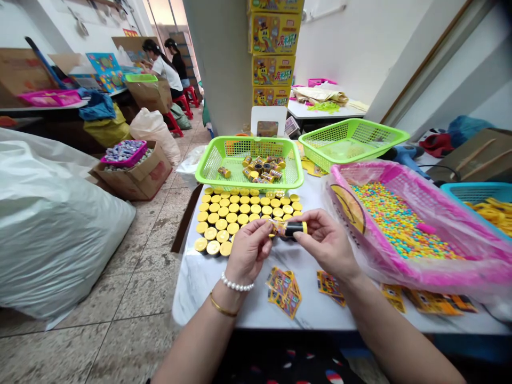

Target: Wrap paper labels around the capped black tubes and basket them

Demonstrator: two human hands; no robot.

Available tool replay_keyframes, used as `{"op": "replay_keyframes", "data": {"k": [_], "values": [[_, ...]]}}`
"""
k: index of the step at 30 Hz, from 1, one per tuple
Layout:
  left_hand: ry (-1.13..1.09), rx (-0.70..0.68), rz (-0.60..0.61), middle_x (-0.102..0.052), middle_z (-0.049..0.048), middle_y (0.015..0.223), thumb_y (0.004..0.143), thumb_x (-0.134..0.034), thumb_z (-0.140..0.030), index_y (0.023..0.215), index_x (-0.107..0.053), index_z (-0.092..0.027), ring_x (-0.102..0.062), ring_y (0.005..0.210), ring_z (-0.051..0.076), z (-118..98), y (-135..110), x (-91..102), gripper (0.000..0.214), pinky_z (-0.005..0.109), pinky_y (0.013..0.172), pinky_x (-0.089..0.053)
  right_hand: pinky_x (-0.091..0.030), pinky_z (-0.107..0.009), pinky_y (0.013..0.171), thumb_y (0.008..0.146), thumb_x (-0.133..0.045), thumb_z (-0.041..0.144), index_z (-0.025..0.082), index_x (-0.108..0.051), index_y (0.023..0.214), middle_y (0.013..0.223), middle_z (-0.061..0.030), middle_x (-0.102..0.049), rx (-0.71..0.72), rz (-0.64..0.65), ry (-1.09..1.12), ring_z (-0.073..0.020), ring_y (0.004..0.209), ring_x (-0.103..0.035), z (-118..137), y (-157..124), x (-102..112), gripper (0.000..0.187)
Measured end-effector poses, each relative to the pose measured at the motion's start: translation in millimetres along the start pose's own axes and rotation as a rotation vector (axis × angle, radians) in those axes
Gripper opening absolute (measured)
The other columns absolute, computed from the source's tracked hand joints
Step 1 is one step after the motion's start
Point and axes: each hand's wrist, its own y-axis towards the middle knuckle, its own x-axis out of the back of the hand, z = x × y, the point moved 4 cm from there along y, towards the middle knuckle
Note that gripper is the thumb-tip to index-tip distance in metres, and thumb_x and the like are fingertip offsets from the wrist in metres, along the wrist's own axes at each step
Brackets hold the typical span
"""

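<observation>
My left hand (248, 249) and my right hand (325, 242) hold one small black tube with a yellow cap (294, 229) between them, above the white table (200, 277). The left fingers pinch a printed label end of it; the right fingers grip the capped end. Just behind stand rows of yellow-capped tubes (240, 213). Loose printed stickers (285, 290) lie on the table under my hands.
A green basket (208, 170) with several finished tubes sits behind the rows, a second green basket (352, 140) to its right. A pink tray (460, 266) lined with plastic holds coloured candies. White sacks (56, 224) and boxes lie on the floor at left. Two people sit far back.
</observation>
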Motion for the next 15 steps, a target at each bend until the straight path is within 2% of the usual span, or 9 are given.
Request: {"op": "replay_keyframes", "data": {"k": [3,5,8,10,11,13,15], "values": [[0.043,-0.018,-0.003,-0.058,-0.0039,0.057,0.068,-0.085,-0.032,0.078,-0.066,-0.011,-0.038,0.035,0.000,0.4,0.1,0.6,0.030,0.013,0.035,-0.021,-0.057,-0.033,0.082,0.080,-0.075,0.020,0.024,-0.061,0.103,0.103,-0.0050,-0.068,0.139,-0.025,-0.172,-0.0183,0.093,-0.068,2.5,-4.1,-0.2,0.026],[0.076,-0.085,-0.048,-0.058,-0.0035,0.061,0.070,-0.084,-0.032,0.083,-0.068,-0.012,-0.042,0.040,0.001,-2.6,-0.8,2.3,0.028,0.013,0.036,-0.024,-0.058,-0.033,0.081,0.079,-0.076,0.021,0.024,-0.062,0.104,0.104,-0.0052,-0.065,0.225,-0.051,-0.252,-0.0197,0.096,-0.065,5.1,-6.4,0.5,0.028],[0.143,-0.253,-0.096,-0.067,0.0023,0.091,0.070,-0.084,-0.028,0.101,-0.069,-0.018,-0.054,0.057,0.005,-11.7,-5.6,2.5,0.036,0.014,0.044,-0.037,-0.059,-0.034,0.079,0.078,-0.079,0.025,0.025,-0.063,0.104,0.103,-0.0058,-0.063,0.288,-0.053,-0.223,-0.0214,0.098,-0.064,8.9,-7.6,1.8,0.031],[0.213,-0.296,-0.009,-0.066,0.0057,0.109,0.070,-0.084,-0.027,0.112,-0.068,-0.022,-0.061,0.072,0.010,-14.7,-8.9,-2.3,0.046,0.018,0.055,-0.048,-0.059,-0.034,0.077,0.078,-0.080,0.026,0.025,-0.064,0.106,0.102,-0.0057,-0.063,0.280,-0.012,-0.173,-0.0213,0.096,-0.064,10.2,-6.7,1.3,0.032],[0.256,-0.280,0.061,-0.068,0.0065,0.106,0.071,-0.084,-0.027,0.113,-0.068,-0.021,-0.063,0.075,0.012,-14.3,-10.0,-5.3,0.046,0.021,0.061,-0.051,-0.060,-0.033,0.076,0.078,-0.080,0.026,0.025,-0.065,0.106,0.103,-0.0057,-0.063,0.275,0.013,-0.172,-0.0211,0.095,-0.064,10.6,-6.0,0.7,0.032],[0.329,-0.221,0.160,-0.069,0.0047,0.086,0.073,-0.083,-0.028,0.106,-0.071,-0.017,-0.062,0.069,0.013,-11.5,-10.7,-8.6,0.037,0.024,0.064,-0.051,-0.060,-0.033,0.077,0.077,-0.080,0.025,0.025,-0.066,0.107,0.107,-0.0062,-0.062,0.272,0.061,-0.196,-0.0210,0.097,-0.064,11.4,-4.3,-0.6,0.033],[0.357,-0.187,0.162,-0.066,0.0015,0.070,0.075,-0.081,-0.030,0.099,-0.072,-0.015,-0.059,0.059,0.011,-9.5,-9.6,-7.4,0.030,0.023,0.059,-0.049,-0.061,-0.035,0.081,0.078,-0.079,0.023,0.025,-0.066,0.113,0.112,-0.0071,-0.060,0.261,0.102,-0.211,-0.0211,0.099,-0.064,11.7,-2.3,-1.1,0.037]]}}
